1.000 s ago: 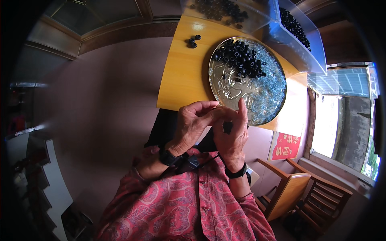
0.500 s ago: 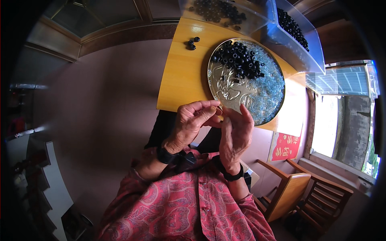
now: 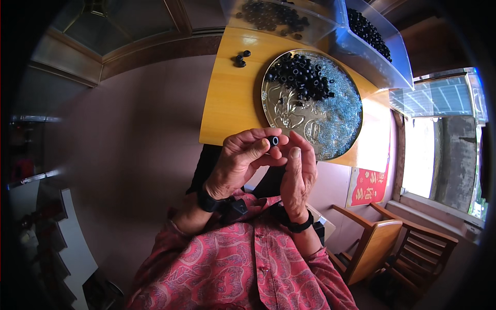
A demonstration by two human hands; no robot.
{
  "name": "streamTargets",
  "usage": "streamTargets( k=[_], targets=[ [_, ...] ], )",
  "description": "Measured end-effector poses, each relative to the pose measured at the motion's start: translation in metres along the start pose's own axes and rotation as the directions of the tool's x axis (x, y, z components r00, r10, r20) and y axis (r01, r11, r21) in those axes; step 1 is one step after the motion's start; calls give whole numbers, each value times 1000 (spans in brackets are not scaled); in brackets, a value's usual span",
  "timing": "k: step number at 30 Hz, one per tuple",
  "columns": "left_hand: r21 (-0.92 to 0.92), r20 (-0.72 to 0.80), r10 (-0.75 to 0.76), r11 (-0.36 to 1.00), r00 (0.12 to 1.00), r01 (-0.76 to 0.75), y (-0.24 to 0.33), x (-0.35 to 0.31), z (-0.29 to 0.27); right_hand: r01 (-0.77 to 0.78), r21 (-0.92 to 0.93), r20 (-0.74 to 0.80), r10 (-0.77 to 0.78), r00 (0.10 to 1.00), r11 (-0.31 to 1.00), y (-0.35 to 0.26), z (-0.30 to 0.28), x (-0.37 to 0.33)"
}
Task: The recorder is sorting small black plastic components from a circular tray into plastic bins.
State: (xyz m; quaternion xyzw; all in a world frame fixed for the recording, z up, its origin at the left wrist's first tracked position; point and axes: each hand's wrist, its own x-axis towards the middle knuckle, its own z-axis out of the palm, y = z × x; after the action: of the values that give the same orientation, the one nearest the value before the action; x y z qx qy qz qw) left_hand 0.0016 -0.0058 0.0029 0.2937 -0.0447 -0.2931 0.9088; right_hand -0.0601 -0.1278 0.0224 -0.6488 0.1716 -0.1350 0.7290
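Note:
My left hand [image 3: 240,155] pinches a small black cap [image 3: 274,140] between thumb and fingers, its round pale-rimmed opening facing right. Close beside it, my right hand [image 3: 299,173] has its thumb and bent fingers pressed together; anything between them is too small to make out. Just beyond both hands lies a round metal tray [image 3: 275,114] with a raised pattern. On its far side sits a heap of black caps [image 3: 302,75]. Tiny clear-bluish beads [image 3: 338,113] cover its right side.
The tray rests on a yellow wooden table [image 3: 227,98], with several loose black caps [image 3: 241,61] at its far left. A clear plastic bin [image 3: 372,64] holding more black pieces stands at the back right. Wooden chairs [image 3: 380,243] are at the right, below a window.
The black cap has come into view in my left fingers, turned with its opening showing. My right thumb has drawn in against its fingers. The whole view has shifted slightly.

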Motion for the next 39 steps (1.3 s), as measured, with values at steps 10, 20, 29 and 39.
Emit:
streamTargets(
  k=[10,20,29,39],
  targets=[
    [69,-13,27,997,1000,-26,0,0,3,-96,112,228,68,971,989,-4,5,0],
    [60,-60,31,998,998,-28,-7,2,1,-173,182,190,138,972,968,7,20,6],
    [5,-57,19,1000,998,-19,-5,6,-5,-136,193,208,95,973,972,9,25,12],
    [-49,-91,-2,999,996,-2,-1,15,-3,-71,84,266,46,963,994,14,11,18]
  ],
)
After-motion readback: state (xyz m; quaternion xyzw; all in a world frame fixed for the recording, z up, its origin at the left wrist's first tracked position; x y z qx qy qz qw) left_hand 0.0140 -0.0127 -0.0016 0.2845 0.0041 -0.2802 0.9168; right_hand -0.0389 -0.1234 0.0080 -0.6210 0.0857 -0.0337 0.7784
